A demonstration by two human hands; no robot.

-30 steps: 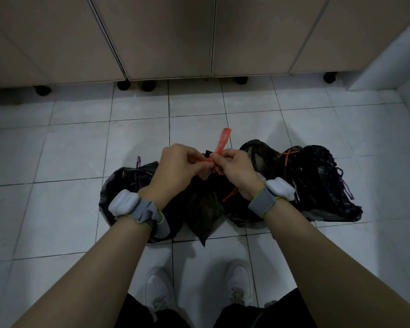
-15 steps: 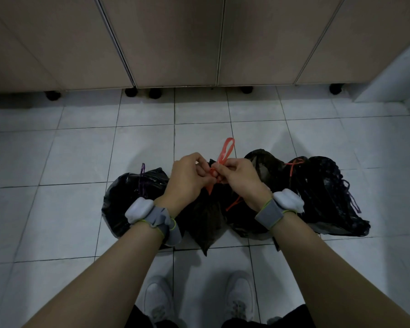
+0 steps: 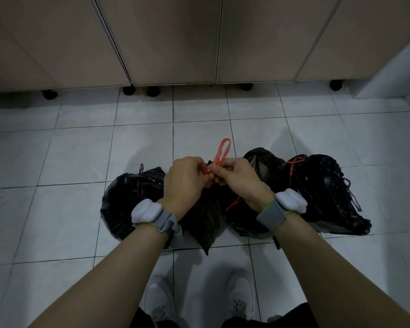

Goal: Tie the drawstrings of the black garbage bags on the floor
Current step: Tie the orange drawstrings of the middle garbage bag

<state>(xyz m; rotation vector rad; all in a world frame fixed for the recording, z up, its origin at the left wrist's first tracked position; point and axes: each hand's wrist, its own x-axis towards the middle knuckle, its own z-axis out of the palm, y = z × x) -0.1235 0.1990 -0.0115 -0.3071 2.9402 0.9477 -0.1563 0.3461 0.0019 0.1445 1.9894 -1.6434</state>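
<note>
Three black garbage bags lie side by side on the tiled floor: a left bag with a purple drawstring, a middle bag, and a right bag with orange and purple strings. My left hand and my right hand meet above the middle bag, both pinching its orange drawstring. An orange loop stands up between my fingertips. The knot itself is hidden by my fingers.
Beige cabinet doors on short black feet run along the back. A white wall corner stands at the right. My white shoes are just below the bags. Grey bands with white pads wrap both wrists.
The orange loop has opened wider and stands taller above my fingers. My hands have stayed together over the middle bag, shifting only slightly.
</note>
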